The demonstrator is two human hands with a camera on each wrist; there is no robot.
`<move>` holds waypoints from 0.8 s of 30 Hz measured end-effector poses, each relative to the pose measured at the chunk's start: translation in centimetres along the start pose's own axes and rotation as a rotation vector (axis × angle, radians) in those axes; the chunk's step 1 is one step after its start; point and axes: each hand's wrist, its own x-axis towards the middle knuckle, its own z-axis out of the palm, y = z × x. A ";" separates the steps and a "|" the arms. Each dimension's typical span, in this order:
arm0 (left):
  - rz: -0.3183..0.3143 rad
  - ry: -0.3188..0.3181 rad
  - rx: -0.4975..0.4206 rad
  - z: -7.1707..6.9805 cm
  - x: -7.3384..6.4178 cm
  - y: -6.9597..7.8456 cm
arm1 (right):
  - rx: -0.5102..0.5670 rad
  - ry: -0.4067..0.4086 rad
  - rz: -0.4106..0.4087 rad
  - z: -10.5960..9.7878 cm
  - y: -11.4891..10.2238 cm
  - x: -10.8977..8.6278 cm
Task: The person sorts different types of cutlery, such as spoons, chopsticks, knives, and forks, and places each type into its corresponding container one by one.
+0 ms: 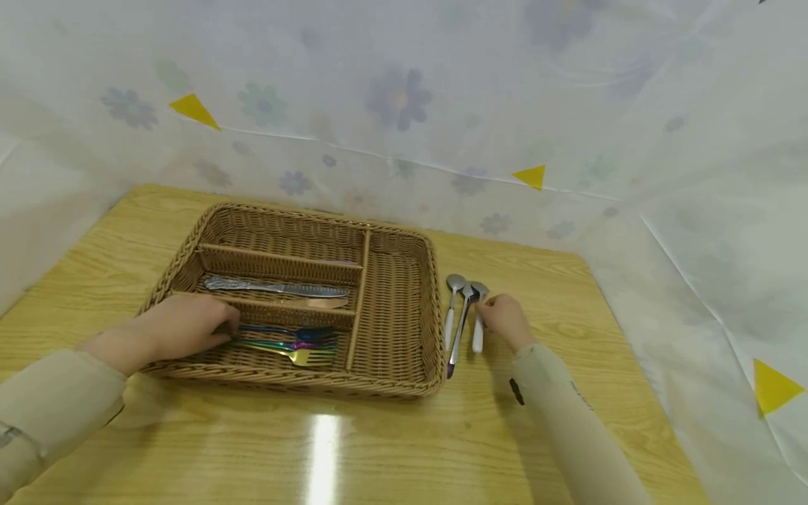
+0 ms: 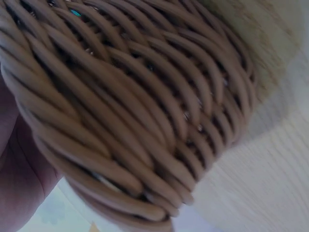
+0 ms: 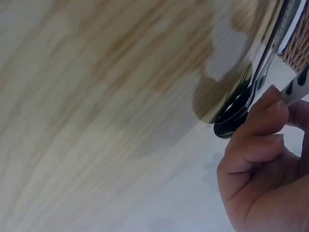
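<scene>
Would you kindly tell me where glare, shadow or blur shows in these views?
Head view: a white glare streak on the table, and shadow beside the right sleeve; left wrist: the basket slightly blurred; right wrist: wood grain soft.

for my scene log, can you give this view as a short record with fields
left hand: reaches over the basket's left rim, at the fork handles; grip hidden
right hand: pinches the rightmost spoon by its white handle
basket: brown wicker, divided, on the table
nearest left compartment: forks in several colours, the nearest gold
middle left compartment: silver knife
right of basket: three spoons, bowls pointing away from the person
backdrop: pale, flower-patterned, with yellow triangles
</scene>
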 end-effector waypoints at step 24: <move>-0.034 0.152 -0.067 -2.5 2.7 4.9 | 0.517 0.038 0.111 -0.6 -0.6 -0.1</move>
